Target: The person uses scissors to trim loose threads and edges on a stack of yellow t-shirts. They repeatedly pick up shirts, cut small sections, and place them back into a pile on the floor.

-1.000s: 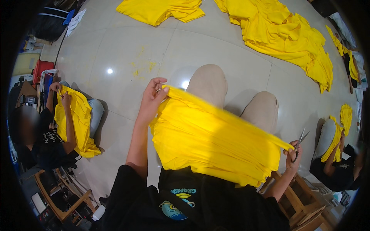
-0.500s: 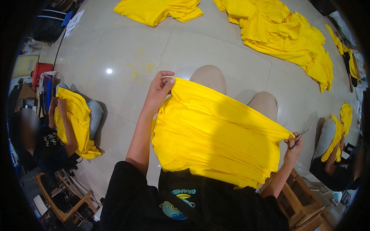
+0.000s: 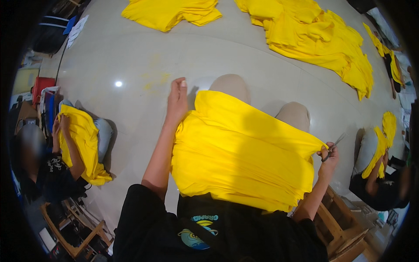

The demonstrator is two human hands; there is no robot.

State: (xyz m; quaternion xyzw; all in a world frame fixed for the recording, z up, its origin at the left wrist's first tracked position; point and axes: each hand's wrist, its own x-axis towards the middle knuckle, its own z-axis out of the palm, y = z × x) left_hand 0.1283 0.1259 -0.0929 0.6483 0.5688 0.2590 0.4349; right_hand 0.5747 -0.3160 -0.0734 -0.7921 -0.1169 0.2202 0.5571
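Observation:
A yellow shirt [image 3: 244, 153] lies spread across my lap, its far edge drawn fairly straight over my knees. My left hand [image 3: 177, 97] is up beside its far left corner, off the cloth, with the fingers stretched out and nothing in them. At the far right corner, my right hand [image 3: 330, 156] pinches the edge of the cloth. The same hand also holds a pair of scissors [image 3: 336, 142], blades pointing up and away to the right. Part of the handles is hidden by the fingers.
Yellow shirts lie on the tiled floor ahead: a smaller pile [image 3: 172, 13] and a bigger heap [image 3: 314, 39] to the right. Yellow scraps [image 3: 152, 83] dot the floor. A person handles yellow cloth [image 3: 80, 139] at left, another [image 3: 379, 153] at right. Wooden frames [image 3: 338, 222] stand close behind.
My left hand has let go of the shirt's far left corner and moved slightly away from it. My right hand keeps its hold on the cloth and scissors. The view has shifted a little.

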